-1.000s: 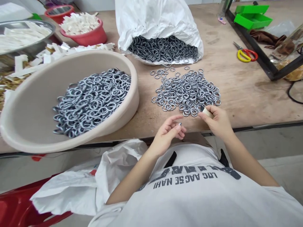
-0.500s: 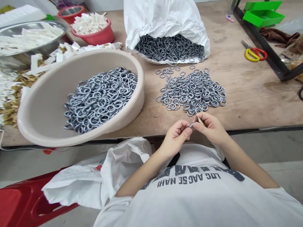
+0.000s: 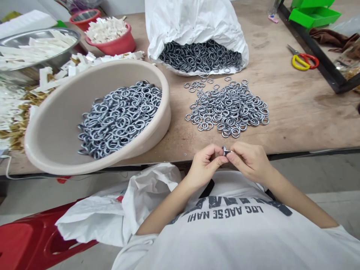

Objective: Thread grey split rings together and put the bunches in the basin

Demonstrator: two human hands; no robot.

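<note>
My left hand (image 3: 205,165) is closed in a pinch on a grey ring (image 3: 224,148), just over the table's front edge. Close against it, my right hand (image 3: 250,161) is closed on a small dark blade-like tool (image 3: 227,152), whose tip meets the ring. My fingers cover most of the tool, so its exact kind does not show. Beyond both hands lies a loose pile of grey rings (image 3: 230,107). To the left, a large beige basin (image 3: 53,123) holds many more such rings (image 3: 120,120).
A white sack (image 3: 194,22) lies open behind the pile, spilling darker rings. Scissors (image 3: 302,62) rest near a dark metal frame (image 3: 315,48) at right. White strips fill a steel bowl (image 3: 67,47) and a red bowl (image 3: 120,43). A red stool (image 3: 17,240) stands below.
My right hand has lowered slightly and come closer to my left. The tool's tip now meets the ring, which has turned upward in my left fingers.
</note>
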